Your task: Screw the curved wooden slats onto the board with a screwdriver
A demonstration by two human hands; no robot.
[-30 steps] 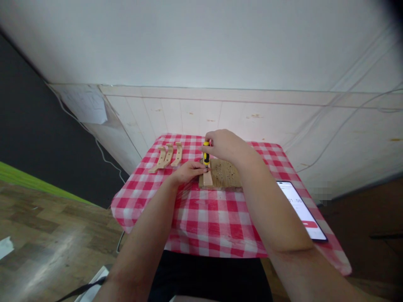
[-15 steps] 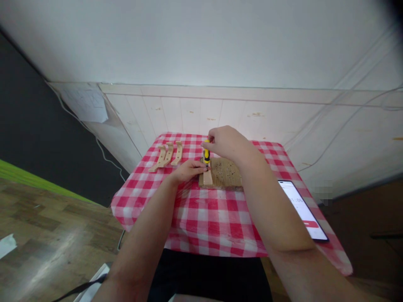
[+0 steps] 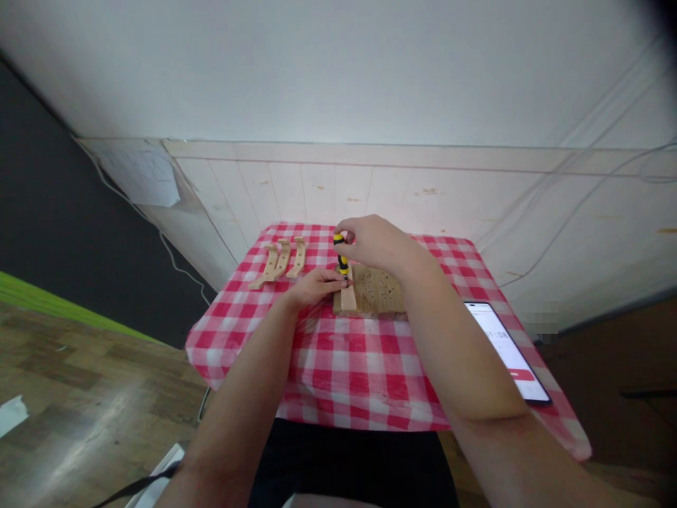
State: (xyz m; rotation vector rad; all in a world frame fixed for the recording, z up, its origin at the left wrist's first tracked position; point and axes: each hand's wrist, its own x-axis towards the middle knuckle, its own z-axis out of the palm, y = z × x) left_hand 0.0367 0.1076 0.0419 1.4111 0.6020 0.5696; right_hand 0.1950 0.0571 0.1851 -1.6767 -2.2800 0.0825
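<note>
My right hand (image 3: 370, 240) is closed around the top of a yellow and black screwdriver (image 3: 343, 264), which leans slightly with its tip pointing down. Under the tip lies a pale wooden piece (image 3: 348, 299), along the left edge of a thick wooden board (image 3: 378, 293) pitted with small holes. From the left, my left hand (image 3: 316, 286) presses its closed fingers on the pale piece, close beside the screwdriver tip. Any screw at the tip is too small to make out.
Several curved wooden pieces (image 3: 283, 259) with holes lie at the back left of the checked tablecloth (image 3: 360, 374). A phone (image 3: 508, 353) showing a timer rests near the right edge. A white wall (image 3: 338, 85) rises behind the table.
The top of the screwdriver has tipped to the left, and my right hand has shifted left with it. My left hand stays in place.
</note>
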